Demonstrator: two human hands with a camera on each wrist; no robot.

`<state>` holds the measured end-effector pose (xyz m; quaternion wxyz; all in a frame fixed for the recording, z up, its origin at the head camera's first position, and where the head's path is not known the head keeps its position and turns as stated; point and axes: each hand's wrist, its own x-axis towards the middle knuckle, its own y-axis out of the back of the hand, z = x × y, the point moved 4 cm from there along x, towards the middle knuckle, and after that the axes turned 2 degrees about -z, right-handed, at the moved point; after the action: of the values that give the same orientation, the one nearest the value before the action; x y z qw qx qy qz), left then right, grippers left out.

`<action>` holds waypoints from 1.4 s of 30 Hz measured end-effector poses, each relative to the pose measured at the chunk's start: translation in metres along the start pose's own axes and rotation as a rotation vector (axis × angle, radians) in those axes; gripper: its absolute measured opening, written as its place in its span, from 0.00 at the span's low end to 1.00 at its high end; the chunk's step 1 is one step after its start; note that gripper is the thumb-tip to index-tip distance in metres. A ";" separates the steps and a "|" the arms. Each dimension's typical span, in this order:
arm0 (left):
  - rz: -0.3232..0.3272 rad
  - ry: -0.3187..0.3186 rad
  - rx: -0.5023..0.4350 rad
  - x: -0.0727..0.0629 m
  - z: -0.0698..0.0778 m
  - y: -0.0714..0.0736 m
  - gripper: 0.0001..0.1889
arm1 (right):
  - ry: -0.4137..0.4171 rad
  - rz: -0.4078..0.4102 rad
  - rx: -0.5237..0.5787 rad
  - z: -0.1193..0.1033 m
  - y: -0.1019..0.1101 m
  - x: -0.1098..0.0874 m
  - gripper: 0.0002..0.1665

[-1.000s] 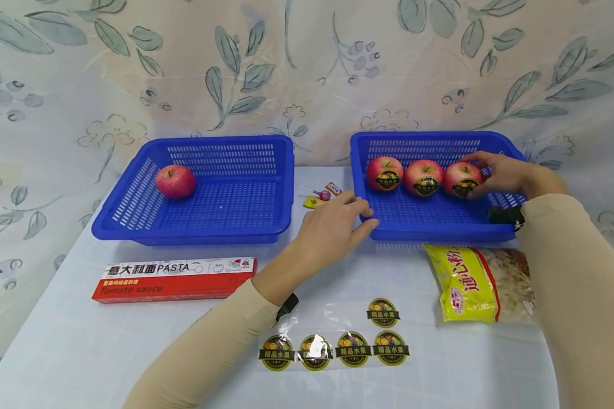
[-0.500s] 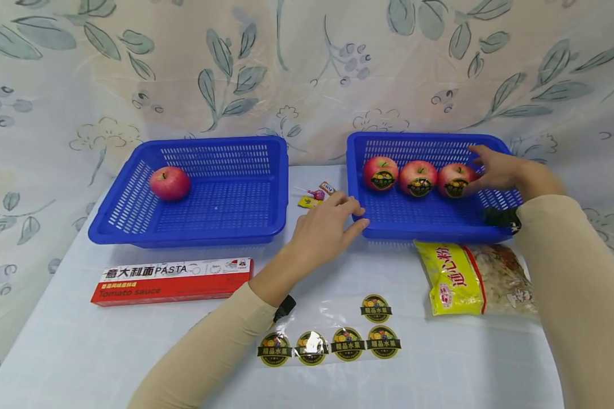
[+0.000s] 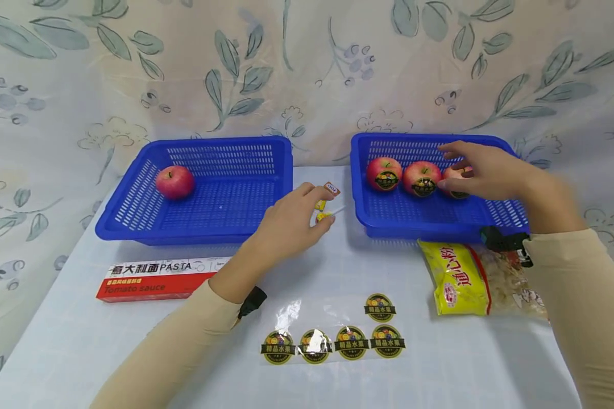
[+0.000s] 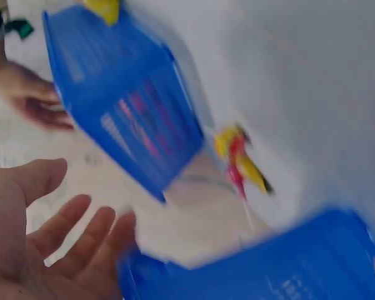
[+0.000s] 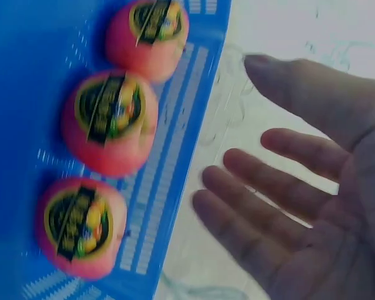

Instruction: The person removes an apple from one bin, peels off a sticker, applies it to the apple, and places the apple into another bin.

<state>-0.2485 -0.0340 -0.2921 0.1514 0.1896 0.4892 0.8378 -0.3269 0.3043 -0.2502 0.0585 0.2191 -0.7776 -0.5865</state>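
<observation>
My right hand (image 3: 496, 170) hovers over the right blue basket (image 3: 404, 218), fingers spread and holding nothing. In that basket sit three red apples in a row: the left apple (image 3: 380, 170), the middle apple (image 3: 420, 172) and the right apple (image 5: 128, 37), each bearing a round black-and-gold sticker. My hand partly covers the right apple in the head view. Between the two baskets is my left hand (image 3: 294, 218), fingers relaxed, nothing in its grasp. Its fingertips overlap some small wrapped sweets (image 3: 332, 188) in the head view. One apple (image 3: 175, 182) without a visible sticker lies in the left blue basket (image 3: 235, 196).
A clear sheet with several round stickers (image 3: 351, 342) lies at the front of the table (image 3: 455, 363). The red-and-white pasta box (image 3: 153, 281) is below the left basket, partly behind my left arm. A yellow pasta bag (image 3: 457, 281) lies before the right basket.
My right hand has let go of the right apple and moved leftward above it. My left hand has shifted left, from the right basket's edge to the sweets.
</observation>
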 end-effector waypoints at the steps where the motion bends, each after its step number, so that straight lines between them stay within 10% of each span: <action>1: -0.005 -0.006 -0.026 -0.002 -0.004 0.005 0.18 | 0.015 0.037 -0.004 -0.005 -0.002 -0.002 0.45; 14: 0.060 -0.014 -0.065 -0.018 -0.060 0.069 0.20 | 0.322 0.380 0.108 -0.098 -0.029 -0.012 0.19; 28: 0.017 0.230 0.110 -0.030 -0.145 0.119 0.30 | 0.613 0.151 0.302 -0.179 -0.087 0.022 0.19; 42: -0.120 0.480 0.197 -0.050 -0.223 0.151 0.42 | 0.512 0.092 0.375 -0.231 -0.131 0.066 0.35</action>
<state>-0.3183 -0.2982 -0.2687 0.0610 -0.0298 0.6007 0.7966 -0.2702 0.0440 -0.3134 0.2373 0.3309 -0.8414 -0.3553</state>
